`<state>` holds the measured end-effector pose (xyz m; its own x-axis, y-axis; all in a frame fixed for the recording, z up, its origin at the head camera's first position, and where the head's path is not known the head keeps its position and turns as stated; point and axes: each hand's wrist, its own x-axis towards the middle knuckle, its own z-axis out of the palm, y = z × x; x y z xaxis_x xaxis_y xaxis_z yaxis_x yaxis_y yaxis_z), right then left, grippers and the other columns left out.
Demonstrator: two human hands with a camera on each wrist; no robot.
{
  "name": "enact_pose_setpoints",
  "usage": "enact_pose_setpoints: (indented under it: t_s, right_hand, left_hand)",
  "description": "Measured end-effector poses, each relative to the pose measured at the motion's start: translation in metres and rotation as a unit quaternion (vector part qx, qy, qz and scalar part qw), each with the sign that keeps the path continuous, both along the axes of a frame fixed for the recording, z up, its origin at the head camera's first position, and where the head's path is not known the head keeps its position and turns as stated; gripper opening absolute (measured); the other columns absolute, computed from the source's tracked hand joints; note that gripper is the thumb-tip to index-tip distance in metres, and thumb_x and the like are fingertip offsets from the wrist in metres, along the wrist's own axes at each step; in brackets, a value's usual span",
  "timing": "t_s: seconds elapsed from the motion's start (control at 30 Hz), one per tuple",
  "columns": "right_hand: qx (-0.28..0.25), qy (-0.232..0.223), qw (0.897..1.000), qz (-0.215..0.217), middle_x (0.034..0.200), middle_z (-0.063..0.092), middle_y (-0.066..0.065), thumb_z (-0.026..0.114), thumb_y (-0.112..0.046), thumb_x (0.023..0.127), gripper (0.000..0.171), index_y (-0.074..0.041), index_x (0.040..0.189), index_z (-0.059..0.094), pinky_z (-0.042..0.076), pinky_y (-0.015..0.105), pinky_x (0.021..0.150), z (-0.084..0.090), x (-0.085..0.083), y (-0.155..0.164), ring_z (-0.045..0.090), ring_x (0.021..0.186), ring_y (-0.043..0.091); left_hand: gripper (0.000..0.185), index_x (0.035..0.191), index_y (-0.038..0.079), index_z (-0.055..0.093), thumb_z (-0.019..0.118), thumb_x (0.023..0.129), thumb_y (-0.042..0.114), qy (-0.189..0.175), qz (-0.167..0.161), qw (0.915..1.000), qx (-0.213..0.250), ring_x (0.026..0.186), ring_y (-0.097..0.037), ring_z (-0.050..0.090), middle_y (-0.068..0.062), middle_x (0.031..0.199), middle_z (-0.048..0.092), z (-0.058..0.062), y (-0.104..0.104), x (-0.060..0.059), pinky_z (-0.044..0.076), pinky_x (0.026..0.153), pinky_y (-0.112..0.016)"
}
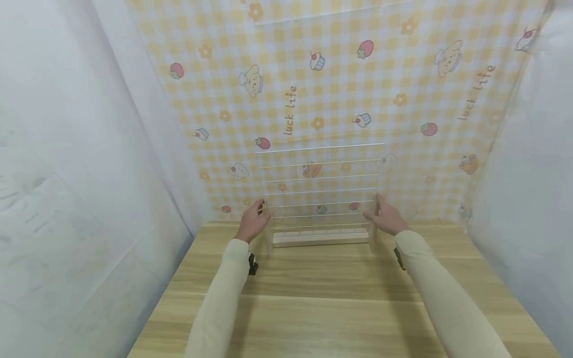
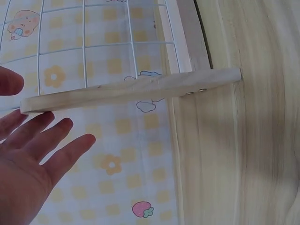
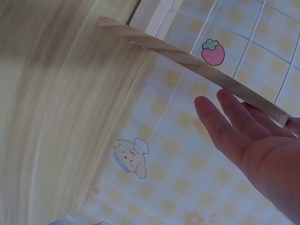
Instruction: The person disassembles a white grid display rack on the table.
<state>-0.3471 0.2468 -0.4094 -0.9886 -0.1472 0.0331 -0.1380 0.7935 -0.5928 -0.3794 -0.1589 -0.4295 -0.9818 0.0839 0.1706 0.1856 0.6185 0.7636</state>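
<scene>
Facing both hands, a yellow-and-white checked cloth (image 1: 277,44) hangs as a backdrop, and I can read "luck life" on it twice, in orange-brown letters running upward: one phrase (image 1: 290,110) above and just inward of the left hand, another (image 1: 476,94) up and outward of the right. White sheeting (image 1: 58,149) closes in the space on the outer side of each hand. Below them spreads a wood-grain table (image 1: 322,318).

Next in size are the two pale sleeves (image 1: 219,298), reaching forward. Between the hands stands a rack (image 1: 320,242), upright near the table's back edge, with a white wire grid (image 2: 85,48) held between two wooden side posts and a pale wooden bar low across the front.

The left hand (image 1: 254,221) is at the left post (image 2: 136,87), fingers extended and parted, fingertips against the wood's near end, thumb apart on the other side, so it looks unclenched. The right hand (image 1: 388,218) touches the right post (image 3: 201,69) with fingers mostly straight; its thumb is nearly out of the wrist view, so I can't tell whether it pinches.

Smaller still, a black device (image 1: 253,264) sits at the left wrist, and a printed strawberry (image 1: 262,143) shows above the left hand.
</scene>
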Motion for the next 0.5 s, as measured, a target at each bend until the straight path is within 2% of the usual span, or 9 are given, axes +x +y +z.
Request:
enact_pose_setpoints:
  t_s: [0.17, 0.37, 0.5]
  right_hand:
    - [0.008, -0.013, 1.000, 0.009, 0.145, 0.018, 0.037, 0.046, -0.039, 0.095, 0.087, 0.002, 0.145, -0.012, 0.029, 0.062, 0.105, -0.004, -0.005, -0.001, 0.031, 0.127, 0.055]
    - [0.004, -0.042, 0.999, 0.013, 0.145, 0.020, 0.037, 0.045, -0.045, 0.094, 0.091, -0.005, 0.145, -0.019, 0.027, 0.063, 0.105, -0.002, -0.010, -0.002, 0.029, 0.128, 0.055]
    - [0.010, -0.038, 0.999, 0.023, 0.144, 0.021, 0.038, 0.045, -0.045, 0.094, 0.090, -0.004, 0.144, -0.018, 0.030, 0.063, 0.104, -0.002, -0.011, -0.003, 0.032, 0.126, 0.055]
  left_hand:
    - [0.049, 0.137, 0.013, 0.040, 0.052, 0.092, 0.030, 0.029, 0.011, 0.9995, -0.006, 0.128, -0.033, 0.046, -0.011, 0.141, 0.045, -0.006, -0.007, 0.010, 0.043, 0.102, -0.049]
    - [0.037, 0.126, 0.012, 0.047, 0.049, 0.094, 0.029, 0.083, 0.012, 0.9965, -0.006, 0.127, -0.031, 0.048, -0.012, 0.137, 0.051, -0.011, -0.007, 0.020, 0.042, 0.103, -0.048]
    - [0.027, 0.116, 0.012, 0.051, 0.046, 0.095, 0.029, 0.110, 0.023, 0.9936, 0.001, 0.125, -0.028, 0.051, -0.013, 0.131, 0.056, -0.015, -0.007, 0.027, 0.045, 0.100, -0.046]
